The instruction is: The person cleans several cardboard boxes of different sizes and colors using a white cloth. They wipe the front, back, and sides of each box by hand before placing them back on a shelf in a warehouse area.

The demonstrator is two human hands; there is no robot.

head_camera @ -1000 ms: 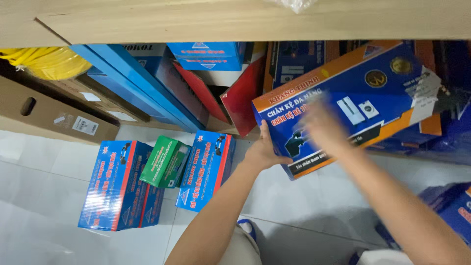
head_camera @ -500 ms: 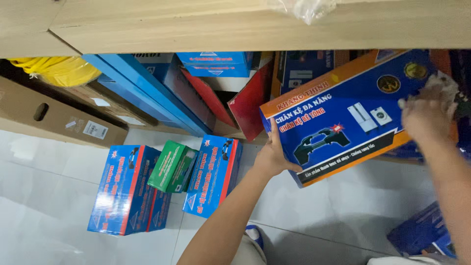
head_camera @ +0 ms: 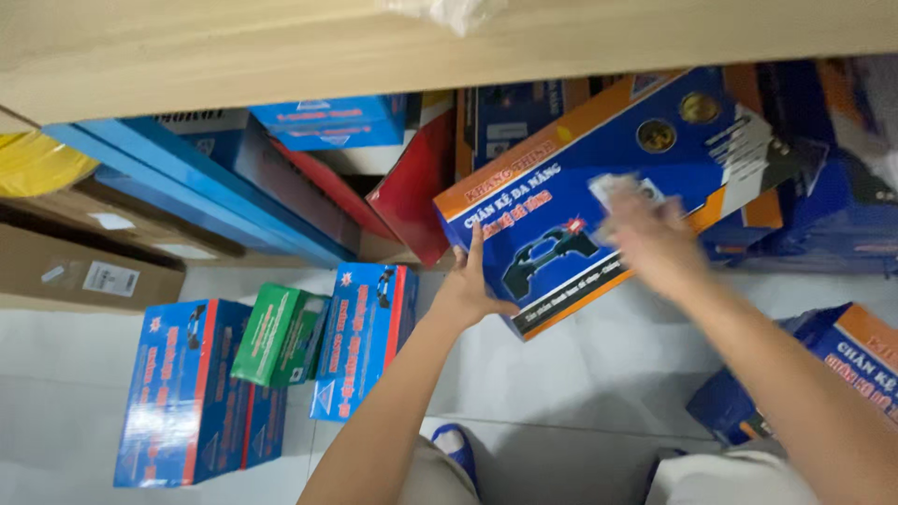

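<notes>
- My left hand [head_camera: 465, 292], fingers spread, grasps the lower-left corner of the large blue-and-orange box [head_camera: 561, 224] at frame centre.
- My right hand [head_camera: 650, 238], blurred, lies flat and released on the box's face.
- The box is tilted under the wooden shelf [head_camera: 281, 47].

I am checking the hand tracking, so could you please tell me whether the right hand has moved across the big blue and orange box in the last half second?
Yes. The right hand has slid left from the box's right end toward its middle.

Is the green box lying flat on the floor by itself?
No, the green box leans propped between two blue boxes, one on its left and one on its right, on the tiled floor.
</notes>
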